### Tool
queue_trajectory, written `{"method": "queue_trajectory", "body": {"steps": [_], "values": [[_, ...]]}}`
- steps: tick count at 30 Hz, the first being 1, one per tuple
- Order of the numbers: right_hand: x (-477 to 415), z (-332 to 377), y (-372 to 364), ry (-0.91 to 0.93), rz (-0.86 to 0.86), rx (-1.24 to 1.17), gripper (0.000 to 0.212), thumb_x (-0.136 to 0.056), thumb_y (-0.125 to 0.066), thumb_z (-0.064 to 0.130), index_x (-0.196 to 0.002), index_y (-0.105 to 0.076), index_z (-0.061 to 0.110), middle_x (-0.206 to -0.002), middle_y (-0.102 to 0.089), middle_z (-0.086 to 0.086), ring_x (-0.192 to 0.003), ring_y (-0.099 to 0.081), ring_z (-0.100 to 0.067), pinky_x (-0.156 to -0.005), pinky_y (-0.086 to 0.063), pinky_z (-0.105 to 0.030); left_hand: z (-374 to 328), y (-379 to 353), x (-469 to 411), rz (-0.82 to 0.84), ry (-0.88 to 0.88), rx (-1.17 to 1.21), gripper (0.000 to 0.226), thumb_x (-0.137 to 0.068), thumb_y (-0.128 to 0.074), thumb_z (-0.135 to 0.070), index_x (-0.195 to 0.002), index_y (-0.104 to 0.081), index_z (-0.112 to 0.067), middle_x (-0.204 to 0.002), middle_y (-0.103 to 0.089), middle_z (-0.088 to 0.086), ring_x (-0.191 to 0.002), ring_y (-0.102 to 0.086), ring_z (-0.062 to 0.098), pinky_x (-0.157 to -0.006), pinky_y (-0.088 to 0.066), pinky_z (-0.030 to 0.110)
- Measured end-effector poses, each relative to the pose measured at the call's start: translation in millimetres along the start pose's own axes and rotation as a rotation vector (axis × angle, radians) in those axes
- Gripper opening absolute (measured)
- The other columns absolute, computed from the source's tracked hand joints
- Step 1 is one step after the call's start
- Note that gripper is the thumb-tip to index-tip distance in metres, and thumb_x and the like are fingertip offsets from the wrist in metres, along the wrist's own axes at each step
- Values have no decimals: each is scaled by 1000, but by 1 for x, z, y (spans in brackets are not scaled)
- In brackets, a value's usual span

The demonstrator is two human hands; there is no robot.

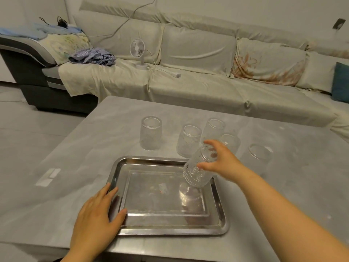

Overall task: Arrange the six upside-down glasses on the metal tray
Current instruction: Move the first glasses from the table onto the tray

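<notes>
A shiny metal tray (166,222) lies on the grey table near its front edge. My left hand (94,216) rests flat on the tray's left rim, thumb inside the rim. My right hand (217,157) grips a ribbed clear glass (194,173), tilted and upside down, just above the tray's far right corner. Several more clear glasses stand upside down on the table behind the tray: one at the left (151,133), one in the middle (188,140), one behind it (214,129), one partly hidden by my hand (231,142), one at the right (259,156).
The grey table (75,167) carries a white label strip (48,176) left of the tray. Beyond it runs a long covered sofa (198,87) with a small white fan (137,52), a power strip and crumpled striped clothing (92,57).
</notes>
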State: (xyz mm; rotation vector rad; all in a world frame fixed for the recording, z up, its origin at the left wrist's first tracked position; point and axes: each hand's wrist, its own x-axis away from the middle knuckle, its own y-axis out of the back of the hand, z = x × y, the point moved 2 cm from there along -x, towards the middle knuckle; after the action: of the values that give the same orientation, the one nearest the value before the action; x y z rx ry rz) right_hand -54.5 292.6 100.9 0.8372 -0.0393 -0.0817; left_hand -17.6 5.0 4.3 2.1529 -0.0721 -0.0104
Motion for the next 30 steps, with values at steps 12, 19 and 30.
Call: {"method": "queue_trajectory", "body": {"steps": [12, 19, 30], "values": [[-14, -10, -21, -36, 50, 155, 74, -70, -72, 27, -132, -32, 25, -141, -32, -5, -123, -41, -23, -99, -38, -35, 0, -1, -2, 7, 0, -25, 64, -77, -56, -45, -133, -33, -23, -149, -29, 3, -131, -35, 25, -110, -27, 45], [-14, -11, -25, -41, 54, 184, 75, -73, -69, 30, -134, -27, 26, -143, -28, -6, -131, -29, -27, -104, -34, -40, 1, -2, -3, 6, 7, -43, 64, -75, -59, -45, -131, -37, -22, -147, -32, 4, -129, -38, 27, -109, -29, 47], [-12, -12, -24, -21, 61, 190, 74, -75, -66, 33, -136, -25, 26, -146, -25, -4, -134, -22, -26, -108, -29, -40, -4, 1, -1, 18, 11, -46, 64, -76, -57, -46, -132, -35, -23, -149, -28, 3, -132, -34, 25, -110, -27, 45]]}}
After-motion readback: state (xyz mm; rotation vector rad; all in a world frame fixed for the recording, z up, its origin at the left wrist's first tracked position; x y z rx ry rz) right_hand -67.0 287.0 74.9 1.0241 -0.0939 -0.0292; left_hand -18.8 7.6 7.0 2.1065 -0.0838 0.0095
